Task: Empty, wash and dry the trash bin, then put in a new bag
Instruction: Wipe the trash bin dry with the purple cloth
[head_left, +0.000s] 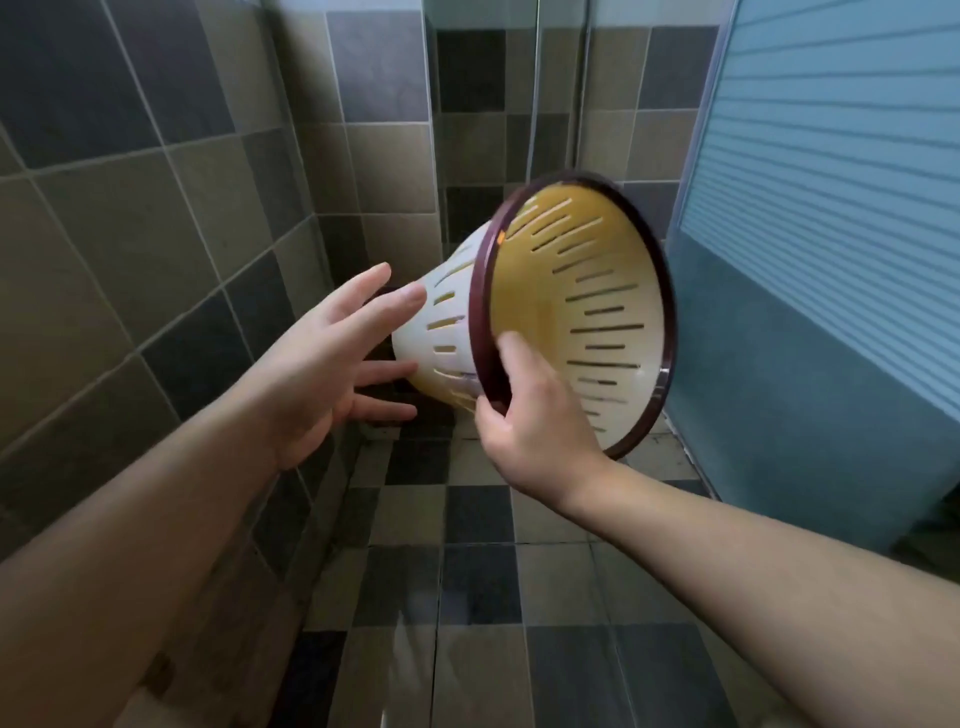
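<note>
The left hand (332, 358) has its fingers spread beside the tipped trash bin (571, 312), held in the air above the tiled floor (467, 519); the right hand (530, 415) pinches its dark rim (480, 322). Steadying the base should ease turning.

Bin (597, 312): small, round, tapered, cream plastic with rows of slots in wall, dark maroon ring around rim. Held in air, tipped on side, mouth facing viewer and right, base pointing away to left. Inside empty, no bag. Right hand (535, 431) pinches lower rim, thumb inside. Left hand (332, 358), fingers straight, at outer wall near base.
</note>
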